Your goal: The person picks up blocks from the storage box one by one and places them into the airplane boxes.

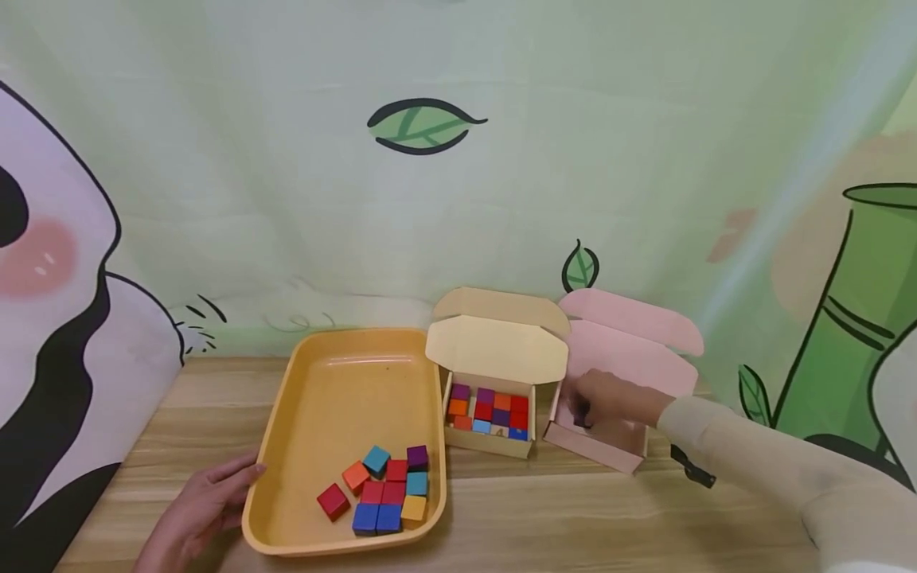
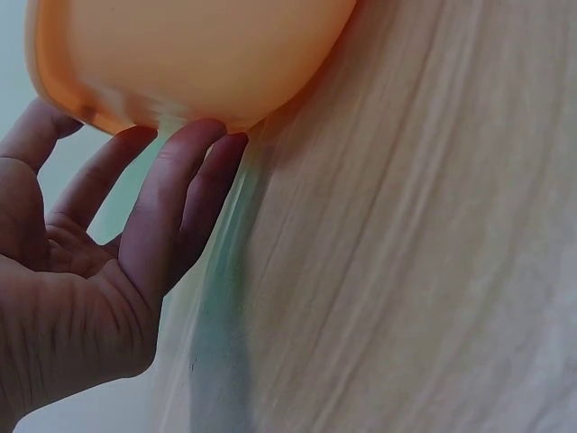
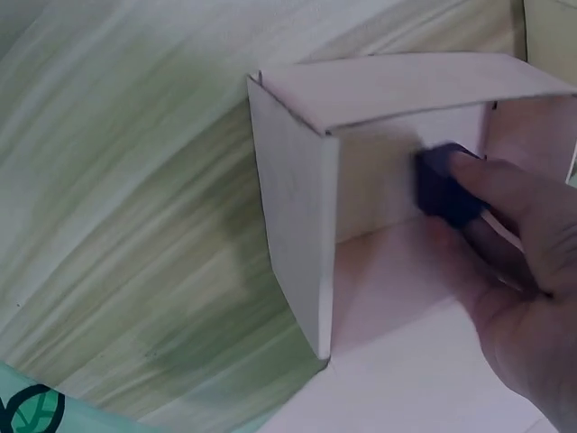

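My right hand (image 1: 605, 395) pinches a dark blue or purple block (image 3: 444, 188) inside the open pink box (image 1: 593, 454). In the right wrist view the thumb lies on the block, near the inner wall of the box. At the left, my left hand (image 1: 208, 505) holds the edge of a yellow tray (image 1: 344, 398). The left wrist view shows its fingers (image 2: 167, 198) bent against the tray's edge. Several coloured wooden blocks (image 1: 382, 493), red, blue, teal, orange, yellow and purple, lie in the tray's near right part.
Between tray and pink box stands a cream box (image 1: 494, 446), lid raised, with several coloured blocks inside. A dark strap end (image 1: 693, 467) hangs below the right sleeve (image 1: 745, 454). A printed green cloth (image 1: 308, 159) hangs behind the wooden table (image 1: 516, 509).
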Available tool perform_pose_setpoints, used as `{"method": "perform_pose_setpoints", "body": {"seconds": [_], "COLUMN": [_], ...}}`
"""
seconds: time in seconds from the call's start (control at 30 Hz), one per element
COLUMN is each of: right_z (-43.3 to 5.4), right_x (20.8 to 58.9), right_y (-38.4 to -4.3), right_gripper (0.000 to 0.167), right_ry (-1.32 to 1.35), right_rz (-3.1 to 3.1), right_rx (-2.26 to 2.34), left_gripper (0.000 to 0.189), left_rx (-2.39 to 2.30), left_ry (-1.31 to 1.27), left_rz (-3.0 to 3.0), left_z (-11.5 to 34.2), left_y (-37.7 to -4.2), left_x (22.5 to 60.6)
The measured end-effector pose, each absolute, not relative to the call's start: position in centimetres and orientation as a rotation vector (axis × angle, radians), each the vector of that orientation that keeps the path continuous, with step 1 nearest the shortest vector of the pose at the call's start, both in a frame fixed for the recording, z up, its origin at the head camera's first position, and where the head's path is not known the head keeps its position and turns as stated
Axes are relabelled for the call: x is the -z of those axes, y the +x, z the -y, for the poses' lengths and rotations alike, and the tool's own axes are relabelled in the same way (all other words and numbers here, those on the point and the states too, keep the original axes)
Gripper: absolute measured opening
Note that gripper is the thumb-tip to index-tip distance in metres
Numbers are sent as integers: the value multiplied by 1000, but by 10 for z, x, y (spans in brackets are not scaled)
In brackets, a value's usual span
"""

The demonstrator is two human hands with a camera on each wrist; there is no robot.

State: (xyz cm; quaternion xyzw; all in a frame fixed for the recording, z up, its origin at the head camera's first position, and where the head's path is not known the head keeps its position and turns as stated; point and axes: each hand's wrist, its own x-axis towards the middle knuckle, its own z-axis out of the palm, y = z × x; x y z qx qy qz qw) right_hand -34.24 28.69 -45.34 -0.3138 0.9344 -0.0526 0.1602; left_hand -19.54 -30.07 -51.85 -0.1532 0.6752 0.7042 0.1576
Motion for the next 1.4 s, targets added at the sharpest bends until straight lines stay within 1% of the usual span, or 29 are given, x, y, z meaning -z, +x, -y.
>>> {"method": "perform_pose_setpoints", "body": {"seconds": [0.13, 0.23, 0.33, 0.5, 0.6, 0.67, 0.8, 0.93, 1.03, 1.13, 1.27, 1.3, 1.4], "right_z": [-282, -283, -286, -287, -286, -286, -287, -287, -289, -289, -273, -265, -235], "right_x": [456, 460, 468, 475, 474, 474, 475, 476, 472, 456, 421, 413, 394], "right_y": [-334, -328, -326, -327, -324, -322, -315, -310, -307, -307, -308, -309, -306], "right_gripper": [36, 30, 22, 21, 20, 23, 34, 47, 51, 41, 21, 19, 18], "right_ry": [-830, -780, -806, -883, -945, -972, -900, -796, -780, -778, -787, -796, -850], "right_rz": [-2770, -2822, -2859, -2899, -2947, -2974, -2940, -2879, -2875, -2889, -2871, -2856, -2779], "right_rx": [314, 344, 301, 295, 320, 343, 459, 527, 489, 422, 359, 345, 346], "left_gripper": [66, 67, 62, 44, 43, 48, 60, 64, 64, 66, 68, 67, 66], "left_rx": [-1998, -2004, -2016, -2037, -2039, -2034, -2018, -2009, -2015, -2012, -2002, -2004, -2013], "left_ry": [-440, -424, -399, -375, -379, -372, -397, -395, -370, -382, -389, -382, -372], "left_rz": [-1952, -1956, -1952, -1916, -1912, -1920, -1944, -1960, -1951, -1951, -1966, -1967, -1965], "left_z": [300, 300, 301, 304, 303, 303, 303, 303, 301, 299, 300, 301, 302], "left_y": [-195, -194, -193, -191, -191, -191, -191, -191, -191, -192, -195, -195, -195], "left_x": [519, 518, 517, 517, 519, 520, 520, 520, 521, 522, 522, 522, 523]}}
